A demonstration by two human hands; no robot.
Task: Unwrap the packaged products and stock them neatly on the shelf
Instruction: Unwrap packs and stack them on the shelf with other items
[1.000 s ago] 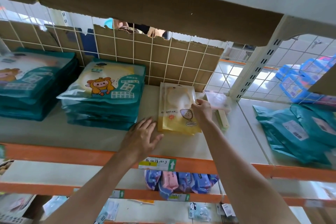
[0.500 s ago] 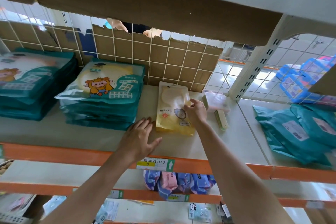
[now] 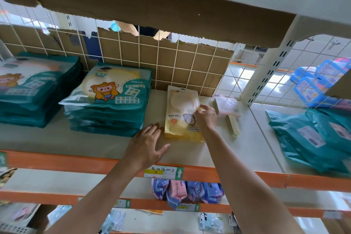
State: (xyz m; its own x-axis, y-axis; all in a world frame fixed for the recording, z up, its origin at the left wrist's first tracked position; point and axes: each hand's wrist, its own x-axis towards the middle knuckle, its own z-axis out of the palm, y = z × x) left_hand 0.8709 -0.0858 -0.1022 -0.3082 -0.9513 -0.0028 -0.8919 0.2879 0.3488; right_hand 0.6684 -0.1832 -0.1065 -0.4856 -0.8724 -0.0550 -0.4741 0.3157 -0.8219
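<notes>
Item: yellow pouch [image 3: 181, 119], flat, glossy plastic, rectangular, with a pale translucent upper window showing a round cream pad and a printed yellow lower half. It lies flat on the matte grey shelf [image 3: 57, 138], between a stack of teal packs [image 3: 108, 108] and a small pink-wrapped pack [image 3: 227, 105].

Right hand [image 3: 206, 118]: curled fingers pinch the pouch's right edge.

Left hand [image 3: 148, 142]: released, palm down on the shelf, fingers straight, fingertips just beside the pouch's lower left corner.

Backing: torn corrugated cardboard [image 3: 171, 62] behind white wire grid.
</notes>
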